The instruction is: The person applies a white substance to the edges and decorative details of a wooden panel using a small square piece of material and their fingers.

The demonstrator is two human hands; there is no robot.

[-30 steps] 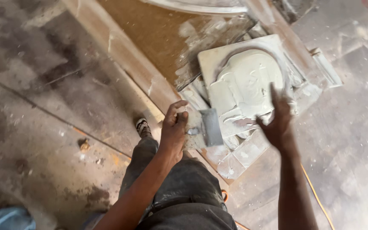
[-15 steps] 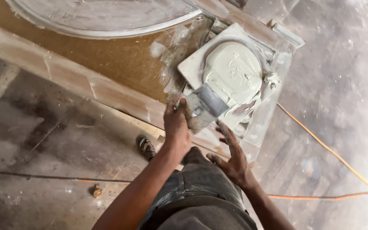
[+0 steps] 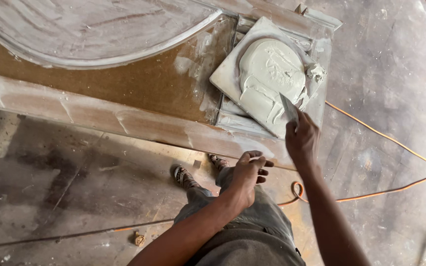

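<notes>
My right hand (image 3: 301,138) grips a putty knife (image 3: 288,109), whose blade touches the lower right edge of a mound of pale grey putty (image 3: 269,74). The putty lies on a square board (image 3: 228,79) that rests on the right end of a wooden door panel (image 3: 139,93). My left hand (image 3: 249,172) hangs with curled fingers just below the panel's near edge, above my thigh, holding nothing. A smaller lump of putty (image 3: 316,72) sits at the board's right side.
An arched moulding (image 3: 99,54), smeared with filler, crosses the panel's upper left. An orange cable (image 3: 385,140) runs over the concrete floor at right and loops near my legs. My sandalled feet (image 3: 186,178) stand by the panel's edge. A small wood scrap (image 3: 138,239) lies on the floor.
The putty knife has passed from my left hand to my right, which has reached up to the putty. My left hand has dropped back, and the view has shifted left.
</notes>
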